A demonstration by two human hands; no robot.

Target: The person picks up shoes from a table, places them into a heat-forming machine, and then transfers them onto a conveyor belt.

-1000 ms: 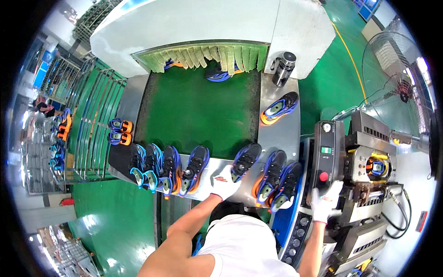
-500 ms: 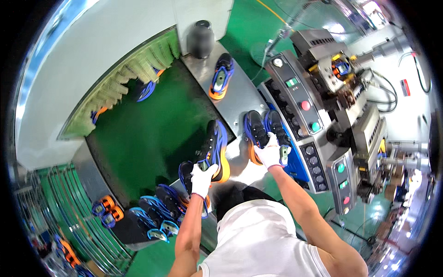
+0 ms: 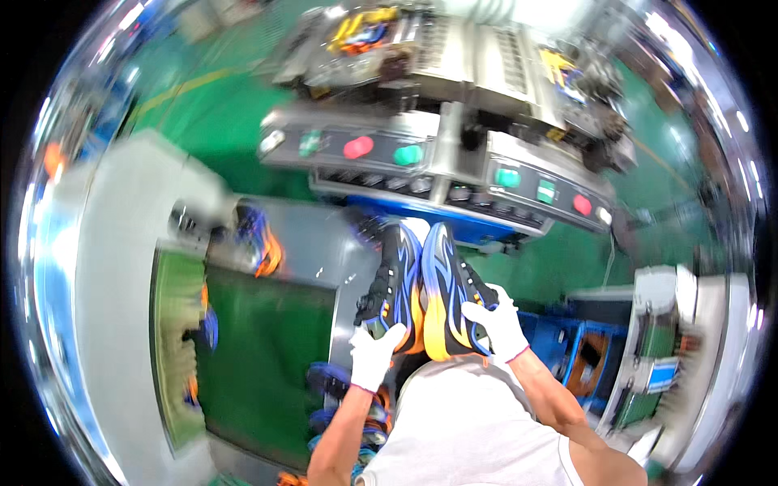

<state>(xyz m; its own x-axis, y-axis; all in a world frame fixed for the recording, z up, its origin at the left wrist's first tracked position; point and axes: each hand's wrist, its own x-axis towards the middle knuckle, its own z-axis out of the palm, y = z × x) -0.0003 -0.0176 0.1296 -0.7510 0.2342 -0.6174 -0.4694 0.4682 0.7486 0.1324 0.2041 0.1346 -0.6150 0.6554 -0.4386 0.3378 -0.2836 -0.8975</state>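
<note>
Two black sneakers with blue, purple and orange soles are held upright side by side in front of me, toes away and soles turned inward. My left hand [image 3: 374, 356], in a white glove, grips the left sneaker [image 3: 394, 279] near its heel and opening. My right hand [image 3: 501, 326], also gloved, is closed round the heel side of the right sneaker [image 3: 443, 296]. The two soles are close together; I cannot tell whether they touch. Behind the left one, a dark blurred shoe [image 3: 366, 227] is partly hidden on the metal surface.
Ahead stands a machine with two control panels [image 3: 348, 146] bearing red and green buttons. To the left, a green conveyor belt [image 3: 267, 356] runs from a fringed opening, with an orange-and-blue shoe [image 3: 263, 243] beyond it. More shoes [image 3: 328, 379] lie beside my left forearm. A blue cabinet [image 3: 551, 340] is at right.
My view has turned right to face the machine. The right hand has lifted a sneaker from beside the machine, and both sneakers are now together in front of me.
</note>
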